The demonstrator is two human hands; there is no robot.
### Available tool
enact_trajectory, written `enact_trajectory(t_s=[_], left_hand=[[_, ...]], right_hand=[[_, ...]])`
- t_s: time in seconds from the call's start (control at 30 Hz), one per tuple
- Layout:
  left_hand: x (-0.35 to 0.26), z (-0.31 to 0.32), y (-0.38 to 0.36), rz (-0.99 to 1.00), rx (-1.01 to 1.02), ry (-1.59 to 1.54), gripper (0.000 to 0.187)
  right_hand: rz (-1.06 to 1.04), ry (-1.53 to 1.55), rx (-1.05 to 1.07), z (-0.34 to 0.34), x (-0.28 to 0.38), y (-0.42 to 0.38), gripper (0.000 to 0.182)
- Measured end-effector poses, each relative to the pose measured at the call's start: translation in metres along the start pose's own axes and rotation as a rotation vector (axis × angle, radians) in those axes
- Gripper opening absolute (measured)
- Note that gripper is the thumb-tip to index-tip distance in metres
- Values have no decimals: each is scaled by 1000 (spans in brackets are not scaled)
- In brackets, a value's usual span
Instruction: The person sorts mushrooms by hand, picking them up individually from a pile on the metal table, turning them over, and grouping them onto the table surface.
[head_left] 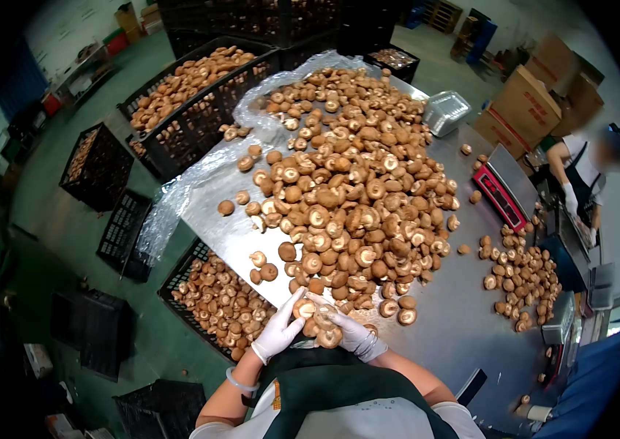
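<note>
My left hand point(280, 331), in a white glove, is closed around the left side of a small cluster of brown mushrooms point(320, 326) in front of my apron. From the other side my right hand point(354, 335), also gloved, grips the same cluster. Pale gills and stems show on some of the held mushrooms; my fingers partly hide the others. Just beyond my hands spreads a large heap of mushrooms point(354, 190) on the metal table point(441, 351). A black crate of mushrooms point(215, 300) stands low to the left of my left hand.
A red scale point(500, 196) and a smaller mushroom pile point(522, 282) are on the right. Clear plastic trays point(446, 112) sit at the far edge. Plastic film point(171, 208) drapes over the left edge. A co-worker point(580, 175) stands at the right, near cardboard boxes point(528, 102).
</note>
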State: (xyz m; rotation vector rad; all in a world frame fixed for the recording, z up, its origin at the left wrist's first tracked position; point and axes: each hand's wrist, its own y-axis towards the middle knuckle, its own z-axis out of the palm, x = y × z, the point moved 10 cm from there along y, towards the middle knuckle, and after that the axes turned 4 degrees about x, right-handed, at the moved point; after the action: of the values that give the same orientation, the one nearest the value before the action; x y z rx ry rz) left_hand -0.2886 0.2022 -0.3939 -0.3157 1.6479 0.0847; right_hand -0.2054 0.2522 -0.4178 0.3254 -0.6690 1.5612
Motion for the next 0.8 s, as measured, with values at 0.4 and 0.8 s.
enact_trajectory(t_s=[0.4, 0.8], left_hand=[[33, -21, 7, -83, -148, -142, 35], [-8, -52, 37, 173, -516, 501, 36]], right_hand=[[-766, 519, -593, -177, 182, -175, 42], [-947, -343, -1087, -160, 264, -189, 56]])
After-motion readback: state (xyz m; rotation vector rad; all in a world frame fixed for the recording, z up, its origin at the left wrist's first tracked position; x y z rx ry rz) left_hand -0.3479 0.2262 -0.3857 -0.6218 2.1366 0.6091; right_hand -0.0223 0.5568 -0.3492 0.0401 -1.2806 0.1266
